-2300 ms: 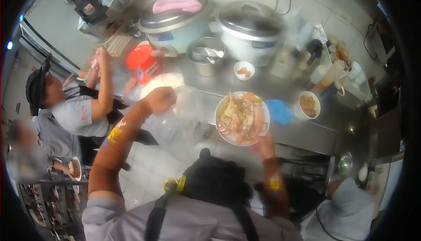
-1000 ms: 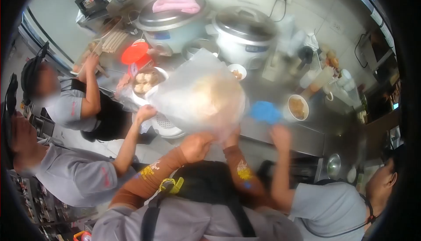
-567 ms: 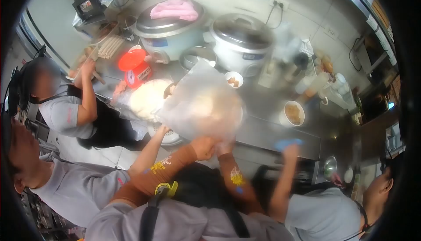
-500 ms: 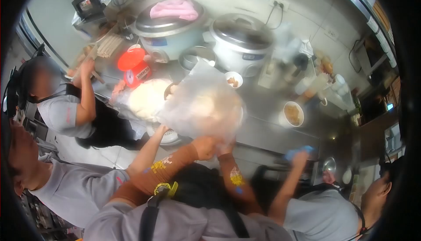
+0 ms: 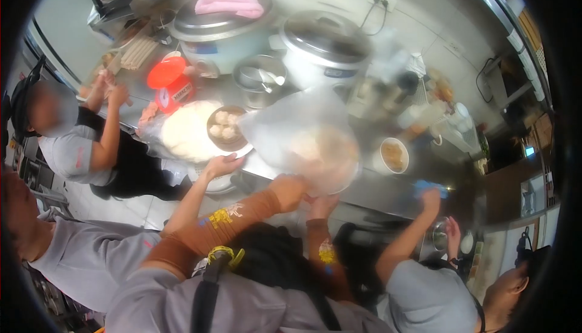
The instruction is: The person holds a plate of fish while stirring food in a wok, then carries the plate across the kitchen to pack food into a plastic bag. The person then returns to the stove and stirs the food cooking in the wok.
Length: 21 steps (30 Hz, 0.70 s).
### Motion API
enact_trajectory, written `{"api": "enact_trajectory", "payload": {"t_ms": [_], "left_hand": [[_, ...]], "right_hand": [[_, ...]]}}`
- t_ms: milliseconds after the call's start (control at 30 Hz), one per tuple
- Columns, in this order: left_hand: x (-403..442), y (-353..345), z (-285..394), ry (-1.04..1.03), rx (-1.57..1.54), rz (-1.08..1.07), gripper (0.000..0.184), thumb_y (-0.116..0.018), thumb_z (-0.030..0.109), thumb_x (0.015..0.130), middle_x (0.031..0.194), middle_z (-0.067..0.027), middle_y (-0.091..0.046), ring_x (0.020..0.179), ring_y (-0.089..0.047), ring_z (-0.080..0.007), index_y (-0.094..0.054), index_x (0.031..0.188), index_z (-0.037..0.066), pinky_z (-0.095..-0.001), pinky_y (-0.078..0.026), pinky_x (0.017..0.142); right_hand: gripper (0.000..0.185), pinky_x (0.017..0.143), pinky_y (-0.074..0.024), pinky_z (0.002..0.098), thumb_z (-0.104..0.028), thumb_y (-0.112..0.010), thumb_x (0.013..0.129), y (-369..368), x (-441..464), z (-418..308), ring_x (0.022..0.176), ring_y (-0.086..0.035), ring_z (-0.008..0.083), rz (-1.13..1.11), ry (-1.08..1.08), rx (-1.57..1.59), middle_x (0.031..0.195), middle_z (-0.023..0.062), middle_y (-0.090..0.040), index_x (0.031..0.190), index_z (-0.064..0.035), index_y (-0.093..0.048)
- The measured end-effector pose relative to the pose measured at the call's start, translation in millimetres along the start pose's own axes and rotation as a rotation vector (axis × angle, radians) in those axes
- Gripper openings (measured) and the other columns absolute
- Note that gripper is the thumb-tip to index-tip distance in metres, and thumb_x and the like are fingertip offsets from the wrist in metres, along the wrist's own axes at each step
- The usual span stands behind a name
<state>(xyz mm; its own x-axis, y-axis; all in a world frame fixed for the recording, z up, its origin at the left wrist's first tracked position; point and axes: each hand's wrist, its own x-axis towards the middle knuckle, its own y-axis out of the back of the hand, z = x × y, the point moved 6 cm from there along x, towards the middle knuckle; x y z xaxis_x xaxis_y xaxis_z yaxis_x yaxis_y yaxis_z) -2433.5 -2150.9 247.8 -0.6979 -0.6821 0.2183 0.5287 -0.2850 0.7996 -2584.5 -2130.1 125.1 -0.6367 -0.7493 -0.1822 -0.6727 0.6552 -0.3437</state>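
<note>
A translucent plastic bag (image 5: 291,118) spreads in front of me over the counter edge. Inside it, blurred, is a round container with pale and brownish food (image 5: 324,151). My left hand (image 5: 289,192), at the end of a brown printed sleeve, is closed on the bag's near end. Just right of it, my right hand (image 5: 322,206) also grips the bag's near edge from below. To the left, a co-worker's hand (image 5: 223,166) supports a plate carrying a round steamer basket of dumplings (image 5: 226,130).
Behind stand two large rice cookers (image 5: 327,48), a metal pot (image 5: 257,81) and a red scale (image 5: 170,83). A bowl of brown food (image 5: 394,155) sits to the right. Co-workers stand close on both sides; one hand at right holds a blue cloth (image 5: 431,189).
The bag and its contents have shifted right and slightly down. The dumpling basket has come into view beside it on a co-worker's plate. The right co-worker's blue cloth has moved right.
</note>
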Motion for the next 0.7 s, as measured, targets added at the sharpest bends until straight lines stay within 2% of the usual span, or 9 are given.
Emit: {"api": "enact_trajectory", "payload": {"t_ms": [100,200,300,400,500,600,633,700], "left_hand": [[9.1,-8.8,-18.3,0.029,0.090,0.038,0.038,-0.061,0.005,0.072,0.096,-0.0133,-0.065,0.088,-0.064,-0.0363,-0.064,0.109,0.012,-0.0460,-0.052,0.076],[6.0,-20.5,-25.6,-0.009,0.043,0.037,0.037,-0.060,0.004,0.073,0.096,-0.0142,-0.065,0.089,-0.063,-0.0373,-0.063,0.109,0.011,-0.0469,-0.051,0.077],[-4.6,-25.3,-20.1,-0.072,-0.082,0.125,0.036,-0.057,0.003,0.073,0.099,-0.0159,-0.066,0.092,-0.062,-0.0382,-0.062,0.109,0.008,-0.0473,-0.050,0.078],[-11.1,-36.7,-21.0,-0.048,-0.130,0.163,0.036,-0.055,0.001,0.073,0.100,-0.0164,-0.066,0.094,-0.062,-0.0373,-0.063,0.108,0.006,-0.0468,-0.050,0.079],[-15.4,-49.9,-26.9,-0.072,-0.174,0.211,0.036,-0.055,0.001,0.073,0.099,-0.0167,-0.066,0.094,-0.062,-0.0373,-0.062,0.108,0.006,-0.0464,-0.050,0.080],[-18.8,-46.3,-36.4,-0.057,-0.140,0.273,0.035,-0.056,0.001,0.073,0.096,-0.0173,-0.065,0.091,-0.061,-0.0383,-0.062,0.107,0.006,-0.0463,-0.050,0.079],[-20.6,-43.2,-39.7,-0.039,-0.112,0.288,0.035,-0.057,0.001,0.072,0.096,-0.0175,-0.065,0.089,-0.061,-0.0387,-0.062,0.107,0.005,-0.0463,-0.050,0.079],[-31.7,-12.1,-26.3,-0.089,-0.063,0.458,0.038,-0.060,0.002,0.073,0.093,-0.0162,-0.065,0.089,-0.060,-0.0385,-0.060,0.111,0.004,-0.0452,-0.049,0.079]], "right_hand": [[0.042,0.053,-0.0557,0.0375,-0.009,-0.054,0.087,11.7,8.2,11.5,0.074,-0.063,0.0255,0.082,-0.069,0.018,0.108,0.0143,-0.057,0.125,-0.0063,-0.034],[0.044,0.056,-0.0563,0.0373,-0.016,-0.059,0.092,10.2,4.3,14.0,0.084,-0.064,0.0269,0.026,-0.105,0.032,0.112,0.0181,-0.057,0.127,-0.0075,-0.034],[0.046,0.055,-0.0547,0.0358,-0.009,-0.060,0.085,6.5,9.2,20.4,0.080,-0.063,0.0243,0.068,-0.071,0.128,0.109,0.0142,-0.057,0.123,-0.0050,-0.034],[0.049,0.061,-0.0550,0.0358,-0.011,-0.064,0.087,5.6,14.5,29.6,0.084,-0.063,0.0244,0.094,-0.080,0.137,0.112,0.0146,-0.056,0.125,-0.0048,-0.034],[0.050,0.066,-0.0546,0.0356,-0.013,-0.063,0.090,5.3,14.7,38.9,0.081,-0.063,0.0229,0.110,-0.030,0.190,0.112,0.0141,-0.056,0.129,-0.0043,-0.033],[0.051,0.071,-0.0541,0.0345,-0.012,-0.062,0.090,-8.5,20.1,43.3,0.084,-0.061,0.0210,-0.018,0.045,0.176,0.114,0.0127,-0.056,0.132,-0.0039,-0.034],[0.052,0.072,-0.0538,0.0341,-0.012,-0.062,0.090,-10.2,21.0,49.1,0.088,-0.060,0.0205,-0.077,-0.052,0.158,0.116,0.0124,-0.055,0.133,-0.0044,-0.034],[0.053,0.073,-0.0534,0.0333,-0.012,-0.063,0.090,-8.2,20.1,46.5,0.095,-0.058,0.0197,-0.193,-0.247,0.121,0.120,0.0117,-0.054,0.135,-0.0053,-0.035]]}}
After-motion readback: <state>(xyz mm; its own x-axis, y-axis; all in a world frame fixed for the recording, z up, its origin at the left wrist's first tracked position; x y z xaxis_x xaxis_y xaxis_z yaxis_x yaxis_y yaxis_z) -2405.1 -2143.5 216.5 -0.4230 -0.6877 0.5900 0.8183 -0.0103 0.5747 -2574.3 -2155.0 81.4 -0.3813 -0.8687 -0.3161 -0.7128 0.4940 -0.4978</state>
